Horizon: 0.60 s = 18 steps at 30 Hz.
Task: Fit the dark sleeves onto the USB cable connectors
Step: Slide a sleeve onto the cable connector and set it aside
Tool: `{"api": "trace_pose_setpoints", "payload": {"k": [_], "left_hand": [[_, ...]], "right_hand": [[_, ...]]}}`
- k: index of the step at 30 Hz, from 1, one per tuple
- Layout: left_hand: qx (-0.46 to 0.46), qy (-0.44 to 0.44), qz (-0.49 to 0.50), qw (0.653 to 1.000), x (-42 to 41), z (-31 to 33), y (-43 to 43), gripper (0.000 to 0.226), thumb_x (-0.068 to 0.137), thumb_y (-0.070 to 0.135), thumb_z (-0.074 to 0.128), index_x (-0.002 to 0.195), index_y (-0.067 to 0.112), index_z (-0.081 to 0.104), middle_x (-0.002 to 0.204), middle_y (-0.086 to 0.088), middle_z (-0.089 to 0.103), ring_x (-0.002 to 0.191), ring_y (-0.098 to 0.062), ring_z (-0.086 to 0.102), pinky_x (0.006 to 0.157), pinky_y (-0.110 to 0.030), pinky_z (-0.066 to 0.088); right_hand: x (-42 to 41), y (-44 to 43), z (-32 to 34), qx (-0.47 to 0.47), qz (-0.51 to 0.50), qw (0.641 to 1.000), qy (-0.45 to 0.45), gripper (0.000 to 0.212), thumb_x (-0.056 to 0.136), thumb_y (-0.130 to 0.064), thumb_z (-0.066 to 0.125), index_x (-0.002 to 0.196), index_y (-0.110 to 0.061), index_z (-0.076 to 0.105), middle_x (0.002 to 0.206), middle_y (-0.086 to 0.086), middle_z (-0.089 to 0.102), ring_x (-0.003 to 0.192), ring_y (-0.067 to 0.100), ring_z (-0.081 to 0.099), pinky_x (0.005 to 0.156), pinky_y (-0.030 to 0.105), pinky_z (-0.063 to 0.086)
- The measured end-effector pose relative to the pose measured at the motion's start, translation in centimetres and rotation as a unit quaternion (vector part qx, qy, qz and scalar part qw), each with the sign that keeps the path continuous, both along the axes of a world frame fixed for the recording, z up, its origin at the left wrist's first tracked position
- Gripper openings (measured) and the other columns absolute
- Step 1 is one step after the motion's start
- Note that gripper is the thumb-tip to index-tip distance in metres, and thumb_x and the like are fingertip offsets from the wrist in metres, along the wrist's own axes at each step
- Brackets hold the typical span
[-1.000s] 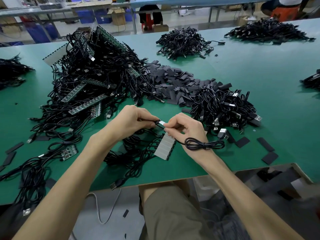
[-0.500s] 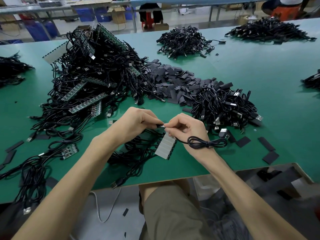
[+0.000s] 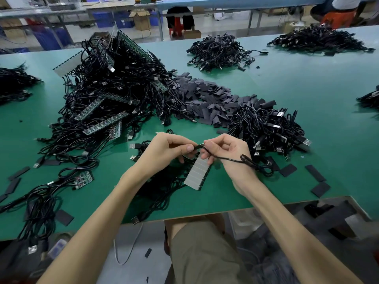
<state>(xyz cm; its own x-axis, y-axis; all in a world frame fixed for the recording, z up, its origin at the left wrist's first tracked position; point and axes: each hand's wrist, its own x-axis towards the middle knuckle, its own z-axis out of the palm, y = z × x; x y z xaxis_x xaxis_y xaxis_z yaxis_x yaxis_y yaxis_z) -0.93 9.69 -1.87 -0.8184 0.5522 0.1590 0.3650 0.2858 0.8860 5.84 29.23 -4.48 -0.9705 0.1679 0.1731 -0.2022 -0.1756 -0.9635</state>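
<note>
Black sleeve (image 3: 197, 147) sits just above the grey strip (image 3: 198, 173), pinched by the left hand (image 3: 170, 149). The right hand (image 3: 224, 151), fingers curled, pinches the USB cable (image 3: 227, 159) meeting it, both wrists bent inward.

Dark sleeve (image 3: 197, 147) at tip of black USB cable (image 3: 225, 158), coiled tail rightward, spare sleeves (image 3: 205, 99) heaped behind

Head view as I receive it: bright, even overhead light falls on the green desk (image 3: 307, 99), leaving soft, short shadows under the cable heaps (image 3: 114, 95). Wide-angle distortion bows the desk's far edge. The centre is sharp; I see smearing toward the lower corners.
</note>
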Motion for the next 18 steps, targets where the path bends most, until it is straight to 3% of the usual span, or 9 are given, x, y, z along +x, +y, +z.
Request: {"api": "trace_pose_setpoints", "payload": {"k": [5,10,14,18], "left_hand": [[0.047,-0.055,-0.013,0.997,0.0,-0.6,-0.1,0.017,0.093,0.004,0.070,0.106,0.011,0.079,0.087,-0.006,0.080,0.076,-0.010,0.072,0.067,-0.021,0.056],[0.065,-0.068,-0.012,0.995,-0.2,-1.3,-0.2,0.015,0.089,0.009,0.073,0.101,0.014,0.080,0.087,-0.015,0.078,0.077,-0.019,0.070,0.072,-0.025,0.058],[0.073,-0.093,-0.029,0.993,-0.3,-1.3,-0.4,0.016,0.085,0.020,0.074,0.099,0.020,0.083,0.083,-0.013,0.077,0.073,-0.017,0.068,0.071,-0.023,0.057],[0.072,-0.104,-0.032,0.991,-0.4,-1.2,-0.2,0.015,0.095,0.013,0.069,0.099,0.018,0.083,0.078,-0.006,0.075,0.067,-0.009,0.064,0.065,-0.019,0.053]], "right_hand": [[0.0,0.1,0.1,0.001,0.018,1.000,-0.014,0.018,0.093,0.000,0.070,0.095,0.016,0.066,0.076,0.019,0.071,0.061,0.014,0.067,0.058,0.022,0.053],[0.0,0.2,0.2,-0.008,0.039,0.998,-0.042,0.014,0.091,0.000,0.072,0.093,0.013,0.068,0.077,0.018,0.072,0.061,0.014,0.067,0.057,0.021,0.052],[0.0,0.4,0.3,-0.016,0.049,0.997,-0.064,0.010,0.091,-0.001,0.073,0.091,0.009,0.070,0.077,0.019,0.072,0.063,0.016,0.067,0.056,0.020,0.052],[-0.2,0.6,0.5,-0.013,0.070,0.994,-0.087,0.007,0.092,-0.001,0.072,0.088,0.003,0.068,0.078,0.018,0.072,0.062,0.014,0.066,0.052,0.020,0.050]]}}
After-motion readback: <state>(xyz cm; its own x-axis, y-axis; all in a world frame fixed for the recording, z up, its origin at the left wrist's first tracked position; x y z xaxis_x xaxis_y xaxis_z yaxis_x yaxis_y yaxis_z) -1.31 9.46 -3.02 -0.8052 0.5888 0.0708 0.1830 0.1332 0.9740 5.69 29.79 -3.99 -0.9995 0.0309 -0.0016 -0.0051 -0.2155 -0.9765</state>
